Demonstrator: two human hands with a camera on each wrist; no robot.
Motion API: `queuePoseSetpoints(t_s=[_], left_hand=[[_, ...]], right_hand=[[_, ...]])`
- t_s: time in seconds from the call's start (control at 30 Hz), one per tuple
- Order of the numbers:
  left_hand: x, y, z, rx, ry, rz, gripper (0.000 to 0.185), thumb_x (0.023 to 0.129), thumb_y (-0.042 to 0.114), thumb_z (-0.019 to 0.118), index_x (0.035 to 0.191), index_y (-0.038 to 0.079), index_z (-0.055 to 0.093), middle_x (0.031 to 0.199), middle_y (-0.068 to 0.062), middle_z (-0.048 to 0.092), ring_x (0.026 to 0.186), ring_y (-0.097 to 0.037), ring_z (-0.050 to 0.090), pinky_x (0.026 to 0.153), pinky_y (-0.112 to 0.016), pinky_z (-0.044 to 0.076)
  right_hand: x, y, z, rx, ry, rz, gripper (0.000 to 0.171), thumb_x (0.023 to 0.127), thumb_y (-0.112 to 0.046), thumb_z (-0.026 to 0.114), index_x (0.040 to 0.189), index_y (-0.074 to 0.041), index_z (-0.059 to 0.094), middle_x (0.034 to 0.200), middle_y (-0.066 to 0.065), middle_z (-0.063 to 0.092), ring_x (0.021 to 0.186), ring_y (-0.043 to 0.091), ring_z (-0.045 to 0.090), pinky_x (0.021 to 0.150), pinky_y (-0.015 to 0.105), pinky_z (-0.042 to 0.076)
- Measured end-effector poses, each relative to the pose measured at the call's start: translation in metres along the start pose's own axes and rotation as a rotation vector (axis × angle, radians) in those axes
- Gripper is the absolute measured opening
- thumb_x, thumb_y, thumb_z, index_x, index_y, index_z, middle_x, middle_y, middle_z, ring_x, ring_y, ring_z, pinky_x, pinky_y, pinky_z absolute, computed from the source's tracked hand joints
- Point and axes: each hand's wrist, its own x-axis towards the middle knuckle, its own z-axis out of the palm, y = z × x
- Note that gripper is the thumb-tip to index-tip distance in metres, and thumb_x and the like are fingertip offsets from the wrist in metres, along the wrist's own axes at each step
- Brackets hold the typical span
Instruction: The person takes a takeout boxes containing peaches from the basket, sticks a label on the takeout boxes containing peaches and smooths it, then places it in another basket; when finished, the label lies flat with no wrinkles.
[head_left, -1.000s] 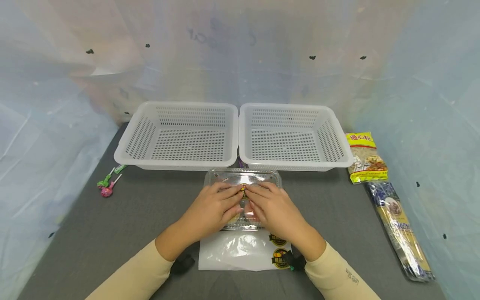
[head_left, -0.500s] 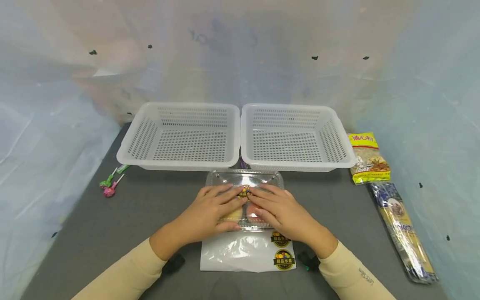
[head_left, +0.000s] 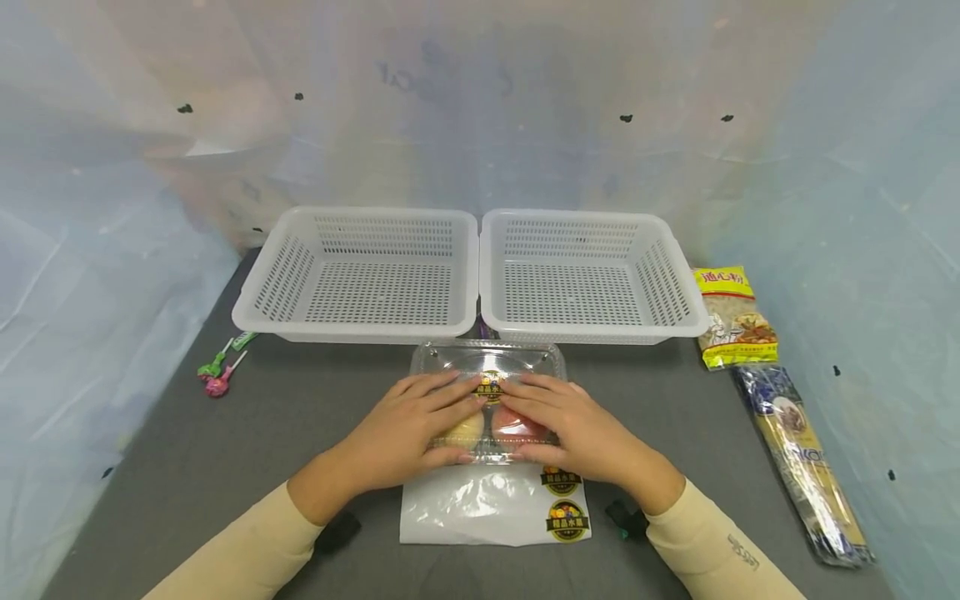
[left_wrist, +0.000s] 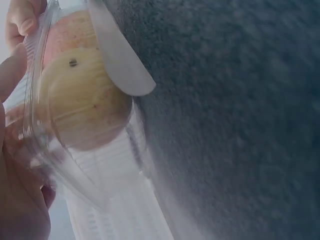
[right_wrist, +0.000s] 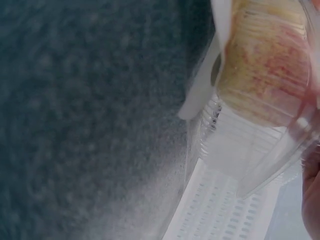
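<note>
A clear plastic clamshell box lies in front of the baskets with its lid down. Inside sit a yellow apple and a red-streaked apple. A round black and yellow fruit sticker is on the lid. My left hand rests on the left side of the lid, fingers extended toward the sticker, thumb by the near edge. On the right side my right hand lies likewise, fingertips touching the sticker's edge. Under the box's near edge is a white sticker sheet bearing similar stickers.
Two white perforated baskets stand side by side behind the box. At right lie a macaroni bag and a long pasta pack. Lollipops lie at far left. A plastic sheet wall closes the back.
Both hands have spread apart from the sticker, uncovering it and the apples. The thumbs have moved down to the box's near edge. The box stays put.
</note>
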Motion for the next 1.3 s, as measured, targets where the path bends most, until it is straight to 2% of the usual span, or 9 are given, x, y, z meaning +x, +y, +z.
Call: queuePoseSetpoints(t_s=[0.23,0.4,0.53,0.67,0.8,0.87,1.13,1.23,1.3], left_hand=[[-0.012,-0.017,-0.002,-0.184,0.007,-0.009,0.081,0.097,0.057,0.079,0.163,0.018,0.054,0.171,0.006,0.041,0.158,-0.023,0.033,0.122,-0.061,0.028],[-0.022,-0.027,-0.001,-0.423,0.143,-0.042,0.068,0.094,0.039,0.089,0.153,0.013,0.066,0.161,0.003,0.055,0.152,-0.025,0.042,0.117,-0.066,0.031],[-0.027,-0.033,-0.009,-0.555,0.337,-0.065,0.052,0.094,0.014,0.087,0.143,0.009,0.072,0.145,-0.001,0.068,0.137,-0.027,0.056,0.112,-0.059,0.040],[-0.036,-0.040,-0.017,-0.767,0.536,-0.120,0.036,0.105,0.000,0.069,0.140,-0.002,0.070,0.138,-0.012,0.071,0.131,-0.027,0.062,0.109,-0.040,0.048],[-0.047,-0.050,-0.020,-1.095,0.768,-0.169,0.037,0.117,0.009,0.046,0.139,-0.018,0.060,0.135,-0.024,0.069,0.126,-0.031,0.064,0.102,-0.039,0.051],[-0.052,-0.056,-0.022,-1.239,0.897,-0.203,0.046,0.119,0.019,0.043,0.139,-0.020,0.057,0.134,-0.026,0.069,0.121,-0.032,0.063,0.098,-0.041,0.053],[-0.073,-0.078,-0.030,-1.602,1.399,-0.554,0.056,0.112,0.052,0.054,0.136,0.001,0.057,0.127,-0.018,0.063,0.105,-0.030,0.060,0.084,-0.046,0.052],[-0.078,-0.086,-0.031,-1.702,1.517,-0.656,0.054,0.111,0.052,0.055,0.137,0.005,0.053,0.124,-0.017,0.060,0.102,-0.030,0.058,0.083,-0.047,0.051],[-0.081,-0.091,-0.032,-1.767,1.550,-0.706,0.052,0.111,0.052,0.056,0.139,0.008,0.050,0.125,-0.017,0.058,0.104,-0.031,0.058,0.086,-0.049,0.051]], right_hand=[[-0.001,0.002,-0.001,0.035,0.026,-0.029,0.071,0.093,-0.043,0.088,0.149,-0.005,0.066,0.156,0.006,0.060,0.149,0.031,0.048,0.116,0.061,0.041],[-0.004,0.006,0.000,0.109,0.106,-0.052,0.058,0.096,-0.033,0.088,0.144,-0.004,0.071,0.153,0.009,0.063,0.145,0.033,0.052,0.119,0.054,0.040],[-0.008,0.006,0.000,0.160,0.226,-0.044,0.043,0.096,-0.022,0.086,0.135,-0.006,0.075,0.145,0.009,0.068,0.138,0.032,0.057,0.117,0.047,0.042],[-0.010,0.005,-0.001,0.155,0.325,0.001,0.039,0.095,-0.012,0.084,0.132,-0.005,0.076,0.140,0.010,0.069,0.132,0.031,0.060,0.110,0.048,0.047],[-0.015,0.006,-0.003,0.148,0.405,0.082,0.044,0.091,-0.004,0.085,0.133,-0.004,0.074,0.140,0.012,0.066,0.128,0.031,0.060,0.093,0.049,0.057],[-0.017,0.008,-0.005,0.188,0.429,0.141,0.048,0.090,-0.002,0.086,0.136,-0.003,0.071,0.142,0.013,0.064,0.128,0.030,0.060,0.086,0.049,0.060],[-0.021,0.020,-0.006,0.527,0.382,0.505,0.068,0.102,-0.017,0.080,0.158,-0.003,0.045,0.154,0.017,0.047,0.133,0.041,0.055,0.090,0.055,0.059],[-0.020,0.025,-0.006,0.728,0.350,0.642,0.074,0.107,-0.024,0.075,0.164,-0.003,0.033,0.158,0.022,0.043,0.136,0.043,0.053,0.094,0.052,0.058],[-0.019,0.028,-0.005,0.885,0.330,0.712,0.077,0.109,-0.027,0.070,0.167,-0.003,0.025,0.159,0.026,0.039,0.137,0.044,0.050,0.093,0.050,0.059]])
